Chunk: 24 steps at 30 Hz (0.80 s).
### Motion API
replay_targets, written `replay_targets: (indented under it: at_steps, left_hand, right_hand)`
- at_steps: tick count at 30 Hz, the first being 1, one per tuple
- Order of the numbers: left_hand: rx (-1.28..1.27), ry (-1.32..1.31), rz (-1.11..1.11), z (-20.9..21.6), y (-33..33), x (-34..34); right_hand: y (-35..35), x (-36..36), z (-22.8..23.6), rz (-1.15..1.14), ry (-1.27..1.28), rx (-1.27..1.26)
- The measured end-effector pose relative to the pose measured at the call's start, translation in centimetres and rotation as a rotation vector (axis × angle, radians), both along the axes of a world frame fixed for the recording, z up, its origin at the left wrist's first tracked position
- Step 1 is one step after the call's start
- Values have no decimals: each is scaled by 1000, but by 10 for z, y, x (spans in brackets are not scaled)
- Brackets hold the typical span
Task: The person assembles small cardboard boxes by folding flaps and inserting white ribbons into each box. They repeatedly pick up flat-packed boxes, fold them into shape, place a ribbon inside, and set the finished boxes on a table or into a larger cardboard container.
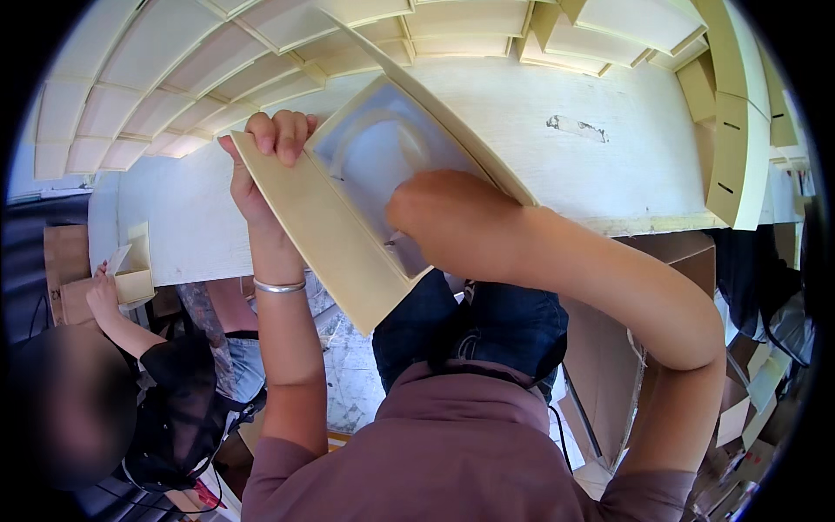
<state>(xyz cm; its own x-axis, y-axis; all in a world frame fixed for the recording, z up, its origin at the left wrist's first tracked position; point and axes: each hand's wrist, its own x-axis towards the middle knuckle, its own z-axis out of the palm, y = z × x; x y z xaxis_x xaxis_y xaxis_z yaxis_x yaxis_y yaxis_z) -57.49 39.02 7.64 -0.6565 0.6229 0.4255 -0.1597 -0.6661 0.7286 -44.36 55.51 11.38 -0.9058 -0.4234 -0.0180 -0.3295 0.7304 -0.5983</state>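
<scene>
A cream cardboard box (326, 230) is held tilted over the white table, its opening toward me and one flap raised at the far side. My left hand (280, 139) is closed over the box's left edge, fingers on top. My right hand (439, 213) reaches into the box, its fingers curled downward against the inside; what they grip, if anything, is hidden. A pale, curved, ring-like piece (365, 122) shows on the box's whitish inside, with a small dark tip at one end. Another small dark bit shows beside my right fingers.
Many cream boxes (183, 61) stand stacked along the table's far side, with more (739, 161) at the right. The white table (600, 170) has a worn patch. A large brown carton (600, 383) stands below right. At left, a co-worker's hand (103, 291) holds a small open box (135, 283).
</scene>
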Motion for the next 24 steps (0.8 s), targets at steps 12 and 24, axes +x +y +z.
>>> replay_targets:
  at_steps: [12, 24]
  left_hand:
    - [-15, -41, 4, -1, 0, -1]
    - [-603, 133, 824, 12, 6, 40]
  right_hand:
    - [-1, 2, -17, -77, -12, -189]
    - [-5, 0, -19, -18, 6, -180]
